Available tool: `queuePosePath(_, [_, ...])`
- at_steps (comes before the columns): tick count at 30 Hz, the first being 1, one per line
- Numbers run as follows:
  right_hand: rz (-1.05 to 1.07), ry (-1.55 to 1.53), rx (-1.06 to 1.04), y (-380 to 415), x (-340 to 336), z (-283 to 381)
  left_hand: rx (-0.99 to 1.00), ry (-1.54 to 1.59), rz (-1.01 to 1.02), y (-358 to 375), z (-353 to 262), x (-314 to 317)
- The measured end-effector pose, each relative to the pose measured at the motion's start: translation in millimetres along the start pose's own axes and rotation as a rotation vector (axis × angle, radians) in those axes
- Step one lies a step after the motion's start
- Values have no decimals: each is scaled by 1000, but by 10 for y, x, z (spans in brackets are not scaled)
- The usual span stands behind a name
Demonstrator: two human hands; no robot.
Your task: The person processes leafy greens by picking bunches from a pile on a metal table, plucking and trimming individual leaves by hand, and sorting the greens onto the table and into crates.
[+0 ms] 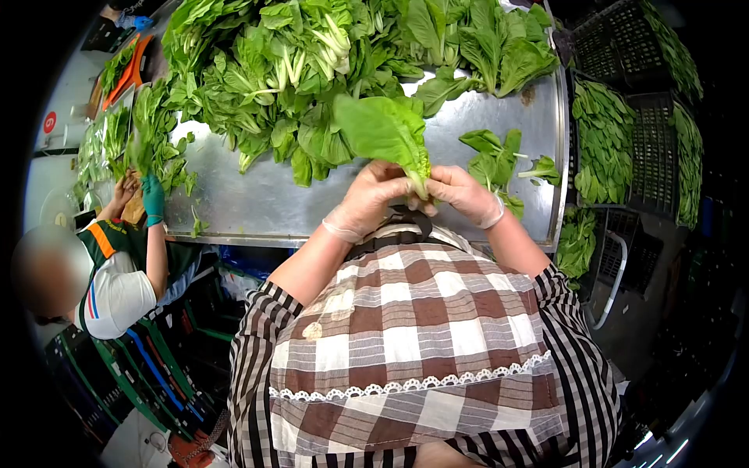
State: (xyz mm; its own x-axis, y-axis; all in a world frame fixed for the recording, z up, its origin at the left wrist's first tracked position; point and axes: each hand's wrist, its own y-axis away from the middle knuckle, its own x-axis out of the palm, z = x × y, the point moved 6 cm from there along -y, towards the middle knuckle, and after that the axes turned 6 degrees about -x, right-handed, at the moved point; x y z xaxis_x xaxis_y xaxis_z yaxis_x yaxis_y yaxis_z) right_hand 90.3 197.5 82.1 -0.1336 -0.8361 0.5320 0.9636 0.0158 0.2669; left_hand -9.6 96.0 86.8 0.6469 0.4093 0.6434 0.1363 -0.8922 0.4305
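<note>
A head of bok choy (pixel 388 132) with broad green leaves stands in front of my body above the near edge of the metal table, its leaves pointing away and to the left. Fingers of my left hand (pixel 368 196), in a thin clear glove, are closed around its pale stem end. My right hand (pixel 466 196), gloved the same way, pinches the stem base from the other side. A big heap of bok choy (pixel 289 78) lies just beyond my hands. Some loose leaves (pixel 493 162) rest on the metal to the right of my right hand.
The metal table (pixel 234 195) has a raised right rim. Black crates (pixel 654 148) of greens (pixel 602 144) stand to the right, beside a metal handle (pixel 612 288). At left, a co-worker (pixel 117 273) with a green glove handles greens near an orange tray (pixel 129 74). Stacked crates (pixel 148 366) are below.
</note>
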Motion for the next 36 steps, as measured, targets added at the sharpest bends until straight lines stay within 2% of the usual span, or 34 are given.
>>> queuePosePath(3, [-124, 113, -72, -9, 21, 25, 73, -49, -18, -60, -6, -63])
queuePosePath(6, [-245, 311, -95, -31, -62, -110, 86, -100, -202, 19, -34, -64])
queuePosePath(9, [-289, 416, -166, -45, -50, -97, 91, -59, -290, 58, -58, -35])
queuePosePath(12, [-295, 524, -286, -45, 31, -39, 122, -140, -271, 22, -65, -71])
queuePosePath(15, [-318, 442, -319, -63, 23, -169, 149, -121, -349, 2, 2, -177])
queuePosePath(18, [-298, 375, -264, -58, -9, -246, 132, -88, -346, 0, 13, -179])
queuePosePath(24, [-237, 223, -267, -68, 45, -223, 40, -52, -247, 2, 18, -136])
queuePosePath(30, [-129, 194, -156, -29, 85, -182, -52, 166, 29, -11, 61, -93])
queuePosePath(33, [-33, 485, -194, -35, 131, -145, 32, 179, -98, 37, -54, -26])
queuePosePath(34, [-42, 660, -249, -41, 118, -133, 15, 134, -150, 34, 5, -125])
queuePosePath(36, [-64, 1012, -358, -58, 80, -149, 153, 79, -141, 115, -126, -143])
